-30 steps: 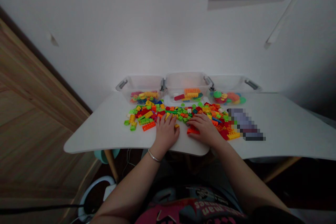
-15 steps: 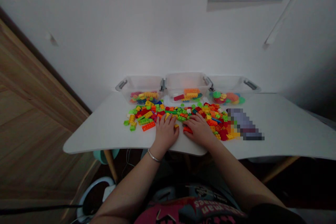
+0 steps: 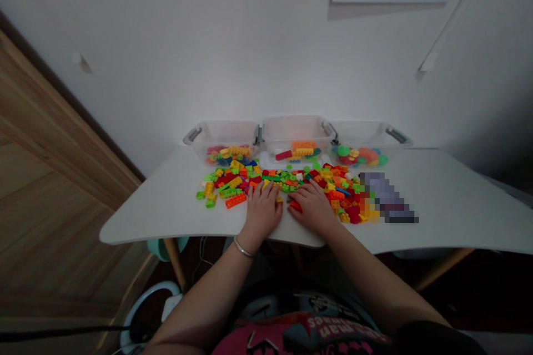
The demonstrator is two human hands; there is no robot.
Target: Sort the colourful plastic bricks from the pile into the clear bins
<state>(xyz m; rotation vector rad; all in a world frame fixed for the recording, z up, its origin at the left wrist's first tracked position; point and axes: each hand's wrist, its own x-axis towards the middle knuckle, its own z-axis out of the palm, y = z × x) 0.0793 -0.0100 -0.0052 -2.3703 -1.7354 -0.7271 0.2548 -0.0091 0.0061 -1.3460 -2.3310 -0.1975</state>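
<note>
- We see the red-orange brick (image 3: 294,206) at the thumb side of the right hand (image 3: 314,211), near the table's near edge; that hand is the nearer one, with the left hand (image 3: 263,212) across a narrow bare gap.
- From the right hand's palm, the brick lies to the left. Its visible end seems to slant from far left to near right, but the hand covers the rest, so we cannot be sure of its long axis.
- We cannot tell whether the right hand grips that brick or merely rests over it.
- The left hand's fingers are bent over a yellow brick (image 3: 270,183) at the pile's near side; we cannot tell whether they grasp it.
- Left of the left hand, we find an orange studded brick (image 3: 236,201), its long axis running from near left to far right.
- Beyond both hands, the brick pile (image 3: 287,177) spreads across the white table (image 3: 154,205), before three clear plastic bins (image 3: 291,128).
</note>
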